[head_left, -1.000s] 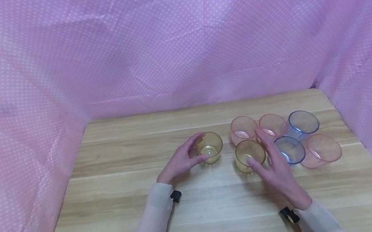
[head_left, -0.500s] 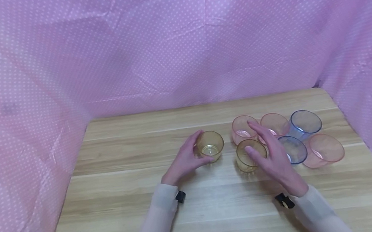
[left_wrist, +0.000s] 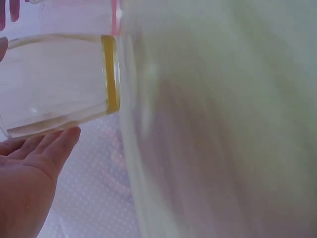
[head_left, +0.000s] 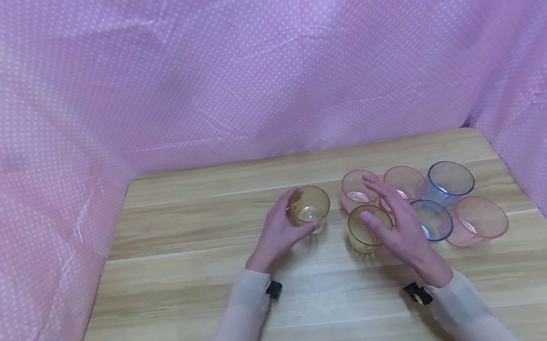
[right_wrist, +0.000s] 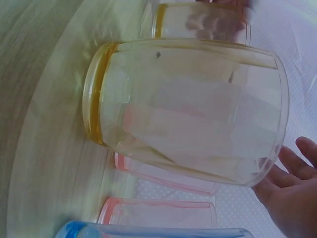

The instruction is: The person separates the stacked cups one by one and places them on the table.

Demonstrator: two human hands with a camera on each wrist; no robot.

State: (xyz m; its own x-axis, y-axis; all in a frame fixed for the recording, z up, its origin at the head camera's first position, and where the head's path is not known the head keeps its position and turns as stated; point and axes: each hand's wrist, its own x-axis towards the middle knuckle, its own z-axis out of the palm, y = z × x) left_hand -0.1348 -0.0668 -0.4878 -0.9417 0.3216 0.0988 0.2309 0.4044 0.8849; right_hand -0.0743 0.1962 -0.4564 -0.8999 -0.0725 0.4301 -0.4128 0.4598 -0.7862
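My left hand (head_left: 277, 229) holds a clear yellow tumbler (head_left: 309, 203) by its left side, thumb in front and fingers behind. In the left wrist view this tumbler (left_wrist: 59, 84) stands upright, its yellow base close to the tabletop; I cannot tell whether it touches. My right hand (head_left: 406, 233) hovers with spread fingers over the right side of a second yellow tumbler (head_left: 362, 241), which stands on the table. The right wrist view has that tumbler (right_wrist: 193, 109) large in front, with the right fingers (right_wrist: 292, 161) near its rim and not wrapped round it.
Behind and right of the second yellow tumbler stand pink tumblers (head_left: 355, 196) and blue tumblers (head_left: 449, 178), close together. Another pink tumbler (head_left: 480, 221) stands at the right end. The wooden table (head_left: 192, 302) is bordered by pink dotted cloth (head_left: 238, 80).
My left hand and its yellow tumbler have shifted slightly right and away from me. My right hand has moved slightly up and left, its thumb drawn out of the second yellow tumbler's mouth.
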